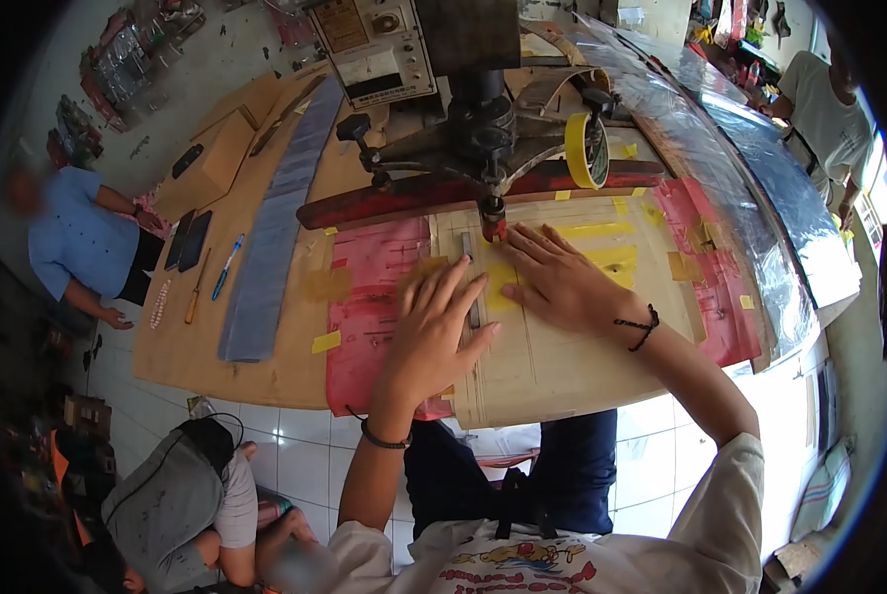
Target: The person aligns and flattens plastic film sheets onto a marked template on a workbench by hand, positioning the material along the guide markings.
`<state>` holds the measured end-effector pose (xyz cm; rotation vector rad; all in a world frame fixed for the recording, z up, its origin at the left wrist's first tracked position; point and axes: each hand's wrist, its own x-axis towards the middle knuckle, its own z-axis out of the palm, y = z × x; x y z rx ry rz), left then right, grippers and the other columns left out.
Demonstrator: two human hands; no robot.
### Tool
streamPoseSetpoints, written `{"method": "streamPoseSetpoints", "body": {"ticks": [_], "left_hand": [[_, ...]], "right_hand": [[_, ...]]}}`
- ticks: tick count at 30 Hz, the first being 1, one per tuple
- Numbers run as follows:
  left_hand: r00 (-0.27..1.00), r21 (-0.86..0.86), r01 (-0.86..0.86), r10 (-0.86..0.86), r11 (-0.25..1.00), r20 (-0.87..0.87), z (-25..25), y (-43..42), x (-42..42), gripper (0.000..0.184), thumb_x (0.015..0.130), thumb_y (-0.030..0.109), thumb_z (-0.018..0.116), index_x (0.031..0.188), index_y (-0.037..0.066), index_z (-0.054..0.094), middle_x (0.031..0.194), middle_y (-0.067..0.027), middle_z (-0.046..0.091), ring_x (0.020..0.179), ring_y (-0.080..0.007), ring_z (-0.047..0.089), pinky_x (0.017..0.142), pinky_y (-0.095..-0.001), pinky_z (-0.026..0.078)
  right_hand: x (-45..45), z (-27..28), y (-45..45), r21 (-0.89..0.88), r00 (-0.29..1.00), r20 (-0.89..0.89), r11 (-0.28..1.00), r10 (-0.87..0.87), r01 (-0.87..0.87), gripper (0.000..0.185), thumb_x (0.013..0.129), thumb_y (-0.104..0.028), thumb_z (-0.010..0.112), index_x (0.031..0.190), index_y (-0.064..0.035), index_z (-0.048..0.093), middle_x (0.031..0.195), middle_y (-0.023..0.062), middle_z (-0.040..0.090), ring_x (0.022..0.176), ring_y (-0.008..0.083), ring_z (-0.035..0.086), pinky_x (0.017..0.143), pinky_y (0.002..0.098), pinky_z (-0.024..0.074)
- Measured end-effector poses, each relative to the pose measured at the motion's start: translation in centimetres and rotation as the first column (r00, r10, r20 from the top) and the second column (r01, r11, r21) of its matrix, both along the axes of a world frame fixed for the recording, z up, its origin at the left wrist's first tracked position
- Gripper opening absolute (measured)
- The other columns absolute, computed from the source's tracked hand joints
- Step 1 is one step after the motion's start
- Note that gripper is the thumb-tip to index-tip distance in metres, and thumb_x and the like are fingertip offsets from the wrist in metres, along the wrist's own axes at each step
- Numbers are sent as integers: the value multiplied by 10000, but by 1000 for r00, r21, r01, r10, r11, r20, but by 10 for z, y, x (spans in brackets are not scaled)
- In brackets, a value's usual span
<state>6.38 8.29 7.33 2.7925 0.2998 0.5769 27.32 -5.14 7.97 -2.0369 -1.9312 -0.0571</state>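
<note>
My left hand (435, 329) lies with fingers spread where a red plastic sheet (374, 307) meets the tan board, beside a narrow metal strip (468, 241). Flat on the board, my right hand (560, 277) rests over yellow tape, its fingertips close to the red-tipped end (493, 220) of a machine's post. Above both hands hangs the machine (478, 139), with dark metal arms and a long red bar (394, 205). A roll of yellow tape (580, 151) hangs on its right arm. Neither hand appears to grip anything.
Left on the table (181, 337) are folded clear plastic sheets (280, 238), a blue pen (228, 265), a screwdriver (198, 287), phones (194, 241) and a cardboard box (210, 163). Plastic sheets (730, 148) cover the right side. Other people stand left and right; another is low at bottom left.
</note>
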Motion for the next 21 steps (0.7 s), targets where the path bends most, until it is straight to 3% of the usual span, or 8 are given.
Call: {"method": "streamPoseSetpoints", "body": {"ticks": [14, 21], "left_hand": [[999, -11, 5, -4, 1000, 40, -5, 2, 2, 570, 1003, 404, 653, 1452, 59, 584, 1588, -176, 460, 1473, -347, 408, 1246, -535, 233], [998, 11, 12, -13, 1000, 60, -7, 3, 2, 559, 1011, 418, 640, 1440, 62, 596, 1583, -180, 469, 1462, -338, 421, 1232, -523, 244]], "right_hand": [[-10, 2, -11, -57, 993, 10, 991, -119, 120, 622, 1107, -437, 407, 1615, -79, 381, 1679, 194, 348, 1590, 334, 256, 1316, 494, 149], [-10, -4, -10, -10, 990, 36, 991, -136, 137, 626, 1098, -456, 405, 1609, -95, 395, 1675, 174, 366, 1576, 339, 291, 1302, 515, 184]]}}
